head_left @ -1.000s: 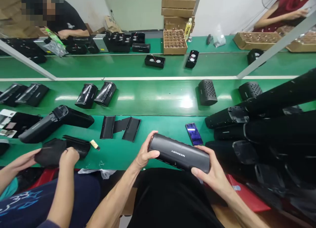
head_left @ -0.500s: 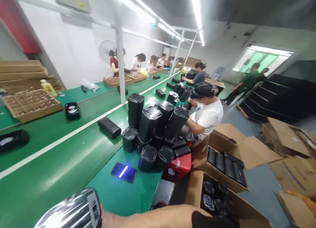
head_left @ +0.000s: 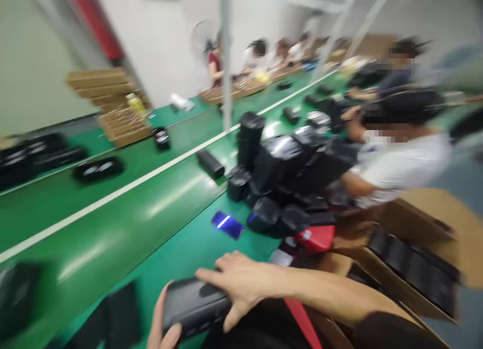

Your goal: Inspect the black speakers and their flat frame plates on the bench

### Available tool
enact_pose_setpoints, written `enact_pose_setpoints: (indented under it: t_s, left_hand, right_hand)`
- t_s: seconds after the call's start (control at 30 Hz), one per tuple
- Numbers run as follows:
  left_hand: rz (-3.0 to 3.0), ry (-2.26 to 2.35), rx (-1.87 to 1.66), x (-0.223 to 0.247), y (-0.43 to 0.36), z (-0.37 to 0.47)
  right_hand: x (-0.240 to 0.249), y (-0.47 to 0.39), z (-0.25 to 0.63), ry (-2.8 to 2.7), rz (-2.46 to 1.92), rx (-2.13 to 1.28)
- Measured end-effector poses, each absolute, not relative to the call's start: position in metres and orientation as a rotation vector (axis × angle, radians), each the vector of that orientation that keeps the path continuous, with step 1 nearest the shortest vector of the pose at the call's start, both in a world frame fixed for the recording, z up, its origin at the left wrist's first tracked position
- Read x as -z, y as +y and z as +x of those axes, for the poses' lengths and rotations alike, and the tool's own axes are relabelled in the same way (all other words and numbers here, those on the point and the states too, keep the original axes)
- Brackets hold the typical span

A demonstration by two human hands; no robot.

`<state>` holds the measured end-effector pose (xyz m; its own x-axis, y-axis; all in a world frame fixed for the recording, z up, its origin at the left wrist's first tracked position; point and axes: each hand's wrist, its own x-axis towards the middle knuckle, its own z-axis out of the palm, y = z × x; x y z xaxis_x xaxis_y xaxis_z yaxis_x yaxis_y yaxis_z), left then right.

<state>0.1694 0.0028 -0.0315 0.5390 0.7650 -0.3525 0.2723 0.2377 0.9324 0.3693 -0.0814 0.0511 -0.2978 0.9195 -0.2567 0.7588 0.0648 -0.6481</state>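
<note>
A black box-shaped device (head_left: pixel 194 304) lies at the bottom centre, over the near edge of the green table (head_left: pixel 181 248). My left hand (head_left: pixel 162 319) grips its left end, fingers behind and thumb in front. My right hand (head_left: pixel 241 281) rests on its right end, fingers over the top and thumb down the near side. A phone (head_left: pixel 227 224) with a bright reflection lies beyond the device. Behind the phone, several black devices (head_left: pixel 279 157) are piled, some upright.
The green conveyor (head_left: pixel 128 213) carries a few black units. Dark pieces (head_left: pixel 116 313) lie at lower left. A person in a white shirt (head_left: pixel 407 162) sits at right, beside cardboard boxes (head_left: pixel 415 288) and a red stool (head_left: pixel 317 238). Other people sit farther along.
The view has swung left and down. Both hands now show on a black device; before, only my right arm and a shiny dark object showed at the bottom.
</note>
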Motion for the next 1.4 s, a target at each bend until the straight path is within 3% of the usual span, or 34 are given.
enact_pose_setpoints:
  t_s: [0.1, 0.27, 0.7, 0.93, 1.13, 1.4]
  left_hand:
    - [1.019, 1.133, -0.538, 0.024, -0.032, 0.098]
    - [0.891, 1.048, -0.555, 0.02, -0.047, 0.088]
    - [1.064, 0.984, -0.608, 0.022, -0.049, 0.086]
    - [1.038, 1.018, -0.569, 0.028, -0.052, 0.085]
    - [1.015, 1.023, -0.56, 0.016, -0.055, 0.089]
    - [0.87, 1.131, -0.585, 0.047, -0.04, 0.098]
  right_hand:
    - [-0.031, -0.119, 0.388, -1.653, -1.76, -1.153]
    - [0.015, -0.161, 0.394, -1.071, -1.632, -1.526]
    - [0.0, -0.161, 0.383, -0.978, -1.668, -1.465]
    - [0.008, -0.15, 0.39, -0.96, -1.683, -1.589]
    - [0.009, -0.154, 0.391, -1.054, -1.744, -1.462]
    - [0.018, -0.121, 0.388, -0.909, -1.745, -1.63]
